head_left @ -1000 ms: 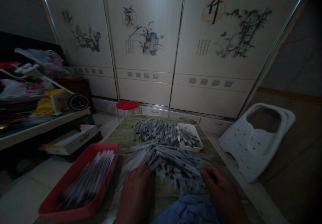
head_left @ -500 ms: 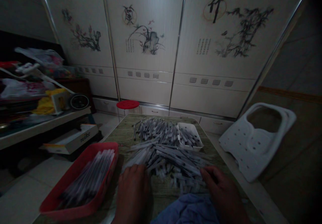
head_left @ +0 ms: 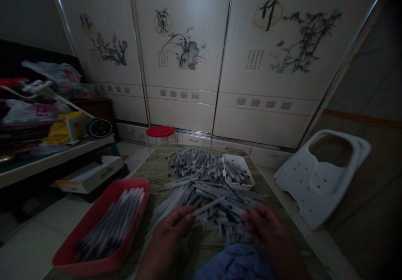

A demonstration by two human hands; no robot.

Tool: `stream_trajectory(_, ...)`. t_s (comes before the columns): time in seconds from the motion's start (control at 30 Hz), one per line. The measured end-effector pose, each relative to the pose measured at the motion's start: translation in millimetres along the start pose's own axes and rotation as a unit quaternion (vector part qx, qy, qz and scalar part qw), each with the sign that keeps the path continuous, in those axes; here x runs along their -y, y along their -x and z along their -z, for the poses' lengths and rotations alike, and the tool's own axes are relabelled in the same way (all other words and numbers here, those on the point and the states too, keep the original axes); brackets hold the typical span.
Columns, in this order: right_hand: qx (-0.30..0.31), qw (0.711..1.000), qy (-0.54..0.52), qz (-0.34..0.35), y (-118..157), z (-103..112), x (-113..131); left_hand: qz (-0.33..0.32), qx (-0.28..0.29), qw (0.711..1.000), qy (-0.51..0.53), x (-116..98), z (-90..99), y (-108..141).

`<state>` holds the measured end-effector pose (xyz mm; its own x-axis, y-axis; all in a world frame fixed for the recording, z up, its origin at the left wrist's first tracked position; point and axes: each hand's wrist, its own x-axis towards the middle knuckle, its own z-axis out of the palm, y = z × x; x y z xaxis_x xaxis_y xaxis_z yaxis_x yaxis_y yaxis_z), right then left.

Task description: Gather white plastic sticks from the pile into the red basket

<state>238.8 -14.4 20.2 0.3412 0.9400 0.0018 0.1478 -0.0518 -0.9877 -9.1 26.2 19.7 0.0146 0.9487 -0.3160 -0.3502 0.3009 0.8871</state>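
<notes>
Left hand [head_left: 172, 228] is pinching a slim grey-white plastic tube [head_left: 209, 206], while right hand [head_left: 262, 225] is curving over a loose heap of tubes [head_left: 216, 202], its grip unclear, a red rectangular plastic tray [head_left: 100, 225] lying left of both hands.

Figure: the person's own body, seen from the head-worn camera. Lower centre of the frame: the left hand [head_left: 171, 229] and the right hand [head_left: 264, 229], both bare, came in from the bottom edge. Behind them, the left forearm [head_left: 150, 263] and the right forearm [head_left: 292, 263] faded into shadow. Between the forearms lay crumpled blue fabric [head_left: 234, 263], soft and creased; whether it was worn could not be told.
</notes>
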Motion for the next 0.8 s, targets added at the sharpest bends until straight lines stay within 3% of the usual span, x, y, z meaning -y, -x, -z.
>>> stream_trajectory(0.1,0.016,0.992,-0.124,-0.037,4,-17,0,0.032,0.072,0.996,-0.048,8,-9.8,5)
stream_trajectory(0.2,0.033,0.979,-0.193,-0.052,6,-29,1,0.021,0.134,0.985,-0.109,19,-16.2,7)
stream_trajectory(0.33,0.045,0.977,-0.203,-0.051,10,-34,6,-0.025,0.192,0.960,-0.203,22,-20.9,12)
stream_trajectory(0.5,0.116,0.977,-0.174,-0.045,17,-42,11,-0.025,0.246,0.953,-0.175,19,-30.8,19)
stream_trajectory(0.57,0.120,0.979,-0.158,-0.037,17,-43,10,-0.013,0.221,0.964,-0.150,21,-31.5,17)
stream_trajectory(0.63,0.098,0.986,-0.133,-0.028,16,-38,9,0.014,0.160,0.982,-0.100,24,-28.1,13)
stream_trajectory(0.8,0.095,0.994,-0.022,-0.044,9,-9,9,0.032,0.043,0.995,0.086,17,-12.9,2)
